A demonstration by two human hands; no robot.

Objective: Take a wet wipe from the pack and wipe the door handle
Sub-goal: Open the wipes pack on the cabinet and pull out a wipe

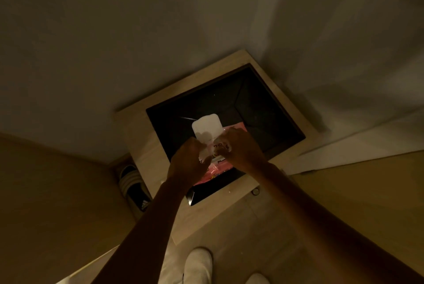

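Head view | my left hand (pixel 189 161) pinches the pink wipe pack (pixel 214 170) | my right hand (pixel 237 146) curls on its top by the raised white flap (pixel 206 129) | pack over the table's (pixel 146 153) near edge

Both forearms are bare from the lower frame edge up to the wrists, with no sleeves, watch or rings that the dim light lets one make out. The left hand (pixel 188 160) and right hand (pixel 238 146) are ungloved. Below, pale light-coloured trousers (pixel 183 267) cover the legs; their fabric looks plain.
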